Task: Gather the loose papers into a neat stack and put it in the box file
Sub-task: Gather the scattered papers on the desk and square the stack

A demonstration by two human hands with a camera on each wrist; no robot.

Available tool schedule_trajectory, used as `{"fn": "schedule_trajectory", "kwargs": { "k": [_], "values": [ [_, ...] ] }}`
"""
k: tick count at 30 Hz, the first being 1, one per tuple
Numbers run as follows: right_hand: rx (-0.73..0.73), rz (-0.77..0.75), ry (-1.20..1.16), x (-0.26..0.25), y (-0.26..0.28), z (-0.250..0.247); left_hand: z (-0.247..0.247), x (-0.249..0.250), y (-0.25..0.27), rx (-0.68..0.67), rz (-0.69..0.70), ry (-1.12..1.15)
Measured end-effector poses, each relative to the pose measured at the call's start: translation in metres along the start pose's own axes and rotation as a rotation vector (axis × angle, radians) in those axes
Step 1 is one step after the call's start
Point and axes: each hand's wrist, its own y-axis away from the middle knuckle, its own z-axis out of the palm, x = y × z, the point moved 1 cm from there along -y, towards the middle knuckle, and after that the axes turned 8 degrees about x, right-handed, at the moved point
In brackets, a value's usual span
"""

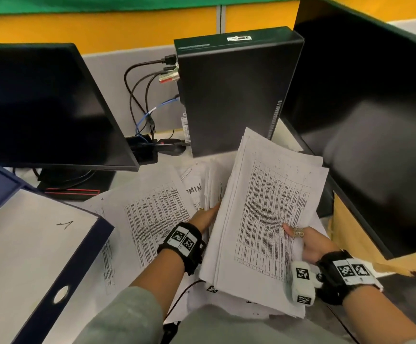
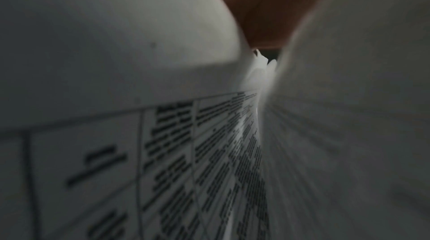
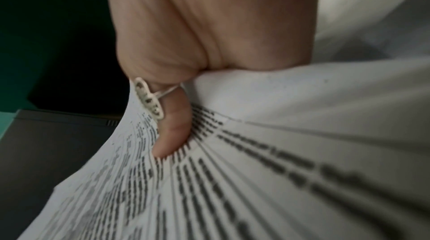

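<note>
I am holding a thick bundle of papers [image 1: 264, 214] lifted off the bench [image 1: 167, 160], so the gathering is partly done: my right hand [image 1: 308, 244] is pinching its right edge, thumb on the printed top sheet, while my left hand [image 1: 203, 218] is reaching under its left side, fingers hidden, so I cannot tell how they are lying. The edges are looking uneven, so squaring is, I judge, still ahead of me. More loose sheets [image 1: 152, 214] are lying spread on the bench beneath and to the left, waiting to be collected. The box file [image 1: 28, 256] is sitting at my left, near the sheets; whether it is holding anything I cannot tell, and nothing I am holding is in it yet
</note>
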Motion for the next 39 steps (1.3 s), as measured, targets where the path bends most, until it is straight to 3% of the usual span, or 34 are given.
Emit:
{"fn": "schedule_trajectory", "kwargs": {
  "k": [3, 9, 14, 18, 22, 25, 28, 32, 36, 39],
  "values": [
    [-0.06, -0.005, -0.038, -0.005, 0.006, 0.001, -0.006, -0.003, 0.001, 0.171, 0.169, -0.249],
    [0.146, -0.188, -0.014, -0.022, 0.015, 0.015, -0.035, -0.008, 0.023, 0.067, 0.152, 0.087],
    [-0.025, -0.349, 0.006, -0.036, 0.029, 0.042, -0.041, 0.008, 0.048, 0.006, 0.184, 0.143],
    [0.006, -0.545, 0.133, -0.043, 0.033, 0.058, -0.036, 0.021, 0.058, 0.017, 0.268, 0.116],
    [0.156, -0.781, 0.156, -0.06, 0.044, 0.076, -0.037, 0.029, 0.064, 0.052, 0.411, 0.088],
    [0.052, -0.946, 0.024, -0.077, 0.053, 0.081, -0.042, 0.045, 0.078, 0.21, 0.566, 0.146],
    [-0.074, -0.99, -0.053, -0.093, 0.072, 0.084, -0.045, 0.054, 0.088, 0.246, 0.681, 0.229],
    [-0.168, -0.971, 0.24, -0.094, 0.092, 0.081, -0.048, 0.048, 0.098, 0.232, 0.779, 0.169],
    [-0.151, -0.842, 0.333, -0.08, 0.079, 0.07, -0.048, 0.04, 0.093, 0.228, 0.765, 0.168],
    [-0.15, -0.86, 0.316, -0.081, 0.072, 0.081, -0.044, 0.049, 0.087, 0.212, 0.741, 0.169]
  ]
}}
